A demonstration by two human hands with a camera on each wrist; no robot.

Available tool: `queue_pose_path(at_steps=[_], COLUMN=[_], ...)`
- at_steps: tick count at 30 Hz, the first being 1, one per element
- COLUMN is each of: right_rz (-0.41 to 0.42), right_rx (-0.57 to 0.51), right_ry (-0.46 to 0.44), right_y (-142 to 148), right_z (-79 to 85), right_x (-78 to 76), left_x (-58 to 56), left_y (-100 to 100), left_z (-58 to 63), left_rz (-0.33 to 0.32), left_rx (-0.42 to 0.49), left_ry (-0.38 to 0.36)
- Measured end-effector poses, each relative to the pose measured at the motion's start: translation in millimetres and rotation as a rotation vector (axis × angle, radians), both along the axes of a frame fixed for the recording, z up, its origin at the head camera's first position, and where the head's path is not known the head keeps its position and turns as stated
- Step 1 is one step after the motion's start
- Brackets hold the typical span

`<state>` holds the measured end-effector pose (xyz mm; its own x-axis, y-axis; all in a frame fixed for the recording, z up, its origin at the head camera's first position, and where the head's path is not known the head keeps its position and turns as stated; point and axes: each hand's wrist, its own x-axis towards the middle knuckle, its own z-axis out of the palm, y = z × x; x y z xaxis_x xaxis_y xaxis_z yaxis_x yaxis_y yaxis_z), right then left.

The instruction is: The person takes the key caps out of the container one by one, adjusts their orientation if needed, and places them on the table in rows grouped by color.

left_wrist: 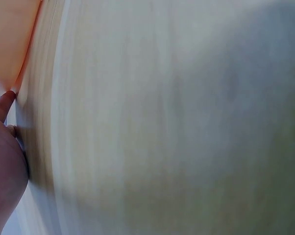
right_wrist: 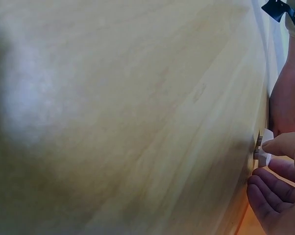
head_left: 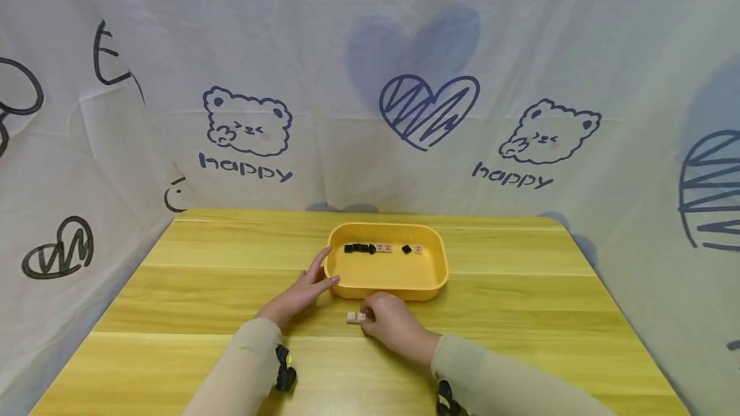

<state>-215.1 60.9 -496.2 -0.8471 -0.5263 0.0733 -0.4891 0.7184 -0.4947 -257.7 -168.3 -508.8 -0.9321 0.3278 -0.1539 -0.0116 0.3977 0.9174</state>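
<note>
A yellow plastic tray (head_left: pixel 388 281) sits on the table. Spread over its left front corner, the left hand (head_left: pixel 300 294) steadies it with thumb at the front rim and fingers along the left side. In the left wrist view, a fingertip (left_wrist: pixel 9 95) of that hand meets the tray wall. Just in front of the tray, two pale keycaps (head_left: pixel 351 318) stand side by side on the table. My right hand (head_left: pixel 393 323) pinches the right one between thumb and fingers. The right wrist view shows the pale keycaps (right_wrist: pixel 264 152) at the thumb tip, partly hidden by it.
Inside the tray, a row of several black keycaps (head_left: pixel 356 248) adjoins two pale ones (head_left: pixel 384 248). Another black keycap (head_left: pixel 406 249) lies turned beside a pale one (head_left: pixel 418 250). A printed cloth (head_left: pixel 347 146) hangs behind the wooden table (head_left: pixel 520 326).
</note>
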Motion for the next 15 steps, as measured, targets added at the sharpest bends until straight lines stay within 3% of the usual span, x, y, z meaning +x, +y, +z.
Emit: queue_pose_path(at_steps=[9, 15], right_rz=[0.063, 0.066], right_rx=[-0.106, -0.112], right_ry=[-0.042, 0.071], right_y=[21.1, 37.2], right_z=[24.1, 40.8], right_x=[11.5, 8.4], left_x=[-0.5, -0.3], left_y=[0.4, -0.5], left_z=[-0.2, 1.1], left_rz=[0.007, 0.000], left_rx=[-0.007, -0.021], left_ry=[0.003, -0.001])
